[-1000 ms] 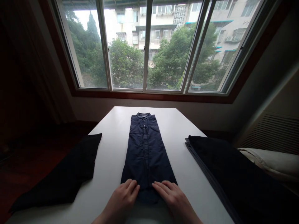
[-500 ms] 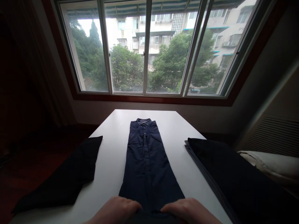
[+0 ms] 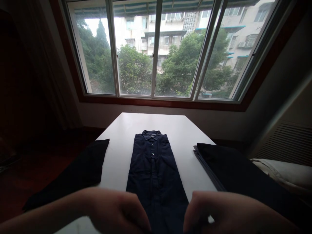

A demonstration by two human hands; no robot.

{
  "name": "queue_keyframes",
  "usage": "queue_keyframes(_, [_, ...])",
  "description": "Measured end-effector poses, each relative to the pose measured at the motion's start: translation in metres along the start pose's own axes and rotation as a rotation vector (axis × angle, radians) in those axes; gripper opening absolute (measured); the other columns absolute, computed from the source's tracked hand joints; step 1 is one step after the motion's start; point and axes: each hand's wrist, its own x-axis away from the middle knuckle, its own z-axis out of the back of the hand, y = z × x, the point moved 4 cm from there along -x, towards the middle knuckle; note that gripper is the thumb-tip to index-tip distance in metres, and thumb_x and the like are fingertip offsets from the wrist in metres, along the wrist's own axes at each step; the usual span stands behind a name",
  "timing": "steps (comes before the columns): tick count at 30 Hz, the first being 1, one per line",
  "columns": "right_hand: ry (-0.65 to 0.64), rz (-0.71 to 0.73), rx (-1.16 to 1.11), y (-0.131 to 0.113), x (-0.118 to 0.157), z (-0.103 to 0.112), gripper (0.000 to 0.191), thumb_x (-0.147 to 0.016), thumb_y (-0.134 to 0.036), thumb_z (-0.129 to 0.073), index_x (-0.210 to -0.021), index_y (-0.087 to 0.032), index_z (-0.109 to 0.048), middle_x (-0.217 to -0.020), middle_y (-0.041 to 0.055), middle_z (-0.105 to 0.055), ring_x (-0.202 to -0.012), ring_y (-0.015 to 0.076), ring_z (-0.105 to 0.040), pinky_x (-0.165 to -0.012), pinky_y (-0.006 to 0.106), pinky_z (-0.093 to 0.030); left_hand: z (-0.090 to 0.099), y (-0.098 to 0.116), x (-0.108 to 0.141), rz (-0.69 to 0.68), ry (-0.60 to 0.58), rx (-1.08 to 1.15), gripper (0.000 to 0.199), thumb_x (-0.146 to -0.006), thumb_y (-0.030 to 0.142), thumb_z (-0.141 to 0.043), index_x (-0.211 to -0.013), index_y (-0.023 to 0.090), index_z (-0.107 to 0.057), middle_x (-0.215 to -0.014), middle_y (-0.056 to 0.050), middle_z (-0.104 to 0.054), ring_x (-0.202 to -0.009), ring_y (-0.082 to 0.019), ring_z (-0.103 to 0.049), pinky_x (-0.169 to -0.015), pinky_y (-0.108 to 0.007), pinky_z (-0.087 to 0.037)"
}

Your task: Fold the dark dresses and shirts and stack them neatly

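A navy button-up shirt (image 3: 156, 175) lies lengthwise on the white table (image 3: 114, 159), narrowed into a long strip, buttons up and collar at the far end. My left hand (image 3: 117, 209) is bent down at the near left part of the shirt, thumb and fingers closed on the cloth. On the near right side, my right hand (image 3: 214, 208) curls over the fabric in the same way, with a small gap showing inside its grip. The fingertips and the shirt's near end run off the bottom of the picture.
Black folded cloth (image 3: 78, 172) hangs over the table's left edge. At the right lies a stack of dark folded garments (image 3: 234, 172), with a pale cloth (image 3: 282, 169) beyond it. A wide window (image 3: 156, 58) stands behind the table.
The shirt has slid toward me, its collar now nearer. Both hands have come closer with raised wrists and bent fingers. The view has shifted slightly.
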Motion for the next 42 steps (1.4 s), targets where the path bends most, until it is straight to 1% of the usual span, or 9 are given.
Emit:
queue_keyframes(3, [-0.142, 0.023, -0.095, -0.008, -0.036, 0.039, 0.036, -0.071, -0.040, -0.075, -0.097, -0.015, -0.074, -0.086, 0.0013, -0.069, -0.076, 0.0125, -0.062, -0.067, 0.020, -0.048, 0.040, 0.000, -0.016, 0.046, -0.059, 0.079, 0.009, -0.080, 0.023, -0.065, -0.084, 0.018, -0.071, -0.066, 0.005, -0.058, -0.058, -0.007, -0.047, -0.057, -0.016, -0.040])
queue_keyframes(9, [-0.220, 0.046, -0.122, -0.001, -0.105, 0.135, 0.027, -0.075, -0.029, -0.073, -0.096, -0.012, -0.071, -0.085, 0.0013, -0.070, -0.077, 0.0110, -0.062, -0.076, 0.020, -0.047, 0.157, 0.011, -0.052, 0.033, 0.074, 0.078, 0.023, -0.071, 0.026, -0.077, -0.092, 0.018, -0.072, -0.083, 0.002, -0.071, -0.082, -0.014, -0.064, -0.084, -0.025, -0.049])
queue_keyframes(16, [-0.042, -0.055, -0.013, 0.034, -0.189, 0.227, 0.040, -0.066, -0.032, -0.079, -0.100, -0.011, -0.072, -0.091, 0.0058, -0.072, -0.083, 0.0171, -0.064, -0.080, 0.027, -0.048, 0.285, -0.017, -0.107, 0.219, 0.196, -0.133, 0.030, -0.076, 0.026, -0.070, -0.104, 0.016, -0.068, -0.094, -0.003, -0.073, -0.092, -0.018, -0.066, -0.089, -0.030, -0.051])
queue_keyframes(19, [0.103, -0.120, 0.099, 0.051, -0.228, 0.260, 0.038, -0.066, -0.026, -0.076, -0.100, -0.010, -0.073, -0.093, 0.0081, -0.072, -0.086, 0.0185, -0.064, -0.079, 0.027, -0.048, 0.330, -0.028, -0.130, 0.319, 0.276, -0.271, 0.034, -0.075, 0.025, -0.067, -0.108, 0.015, -0.066, -0.098, -0.006, -0.072, -0.095, -0.019, -0.066, -0.085, -0.028, -0.052])
queue_keyframes(22, [0.209, -0.190, 0.253, 0.067, -0.263, 0.287, 0.035, -0.069, -0.019, -0.072, -0.103, -0.010, -0.073, -0.096, 0.0091, -0.072, -0.088, 0.0194, -0.063, -0.078, 0.027, -0.048, 0.365, -0.037, -0.152, 0.329, 0.347, -0.361, 0.039, -0.075, 0.025, -0.064, -0.113, 0.015, -0.064, -0.107, -0.008, -0.070, -0.099, -0.020, -0.064, -0.084, -0.028, -0.052])
queue_keyframes(26, [0.279, -0.243, 0.311, 0.092, -0.303, 0.310, 0.040, -0.068, -0.018, -0.072, -0.107, -0.010, -0.073, -0.099, 0.0103, -0.072, -0.089, 0.0202, -0.063, -0.077, 0.027, -0.048, 0.398, -0.058, -0.183, 0.312, 0.395, -0.414, 0.038, -0.076, 0.025, -0.061, -0.112, 0.013, -0.064, -0.111, -0.010, -0.068, -0.100, -0.020, -0.062, -0.083, -0.028, -0.052])
queue_keyframes(33, [0.298, -0.335, 0.312, 0.141, -0.343, 0.320, 0.038, -0.069, -0.012, -0.068, -0.107, -0.007, -0.073, -0.095, 0.0116, -0.073, -0.082, 0.0182, -0.064, -0.073, 0.025, -0.048, 0.432, -0.105, -0.234, 0.241, 0.519, -0.522, 0.035, -0.075, 0.029, -0.061, -0.104, 0.011, -0.068, -0.100, -0.009, -0.069, -0.094, -0.021, -0.060, -0.081, -0.028, -0.048])
queue_keyframes(39, [0.345, -0.349, 0.352, 0.167, -0.349, 0.322, 0.025, -0.077, -0.015, -0.065, -0.100, -0.011, -0.075, -0.093, 0.0088, -0.073, -0.080, 0.0169, -0.064, -0.066, 0.021, -0.047, 0.440, -0.131, -0.242, 0.135, 0.595, -0.535, 0.043, -0.067, 0.052, -0.072, -0.089, 0.015, -0.070, -0.092, -0.008, -0.069, -0.081, -0.021, -0.059, -0.068, -0.026, -0.043])
queue_keyframes(42, [0.374, -0.328, 0.390, 0.177, -0.351, 0.321, 0.021, -0.082, -0.021, -0.063, -0.098, -0.013, -0.075, -0.093, 0.0074, -0.073, -0.079, 0.0169, -0.065, -0.066, 0.022, -0.046, 0.441, -0.140, -0.238, 0.074, 0.638, -0.514, 0.041, -0.062, 0.054, -0.077, -0.082, 0.018, -0.069, -0.086, -0.005, -0.068, -0.077, -0.019, -0.058, -0.064, -0.025, -0.040])
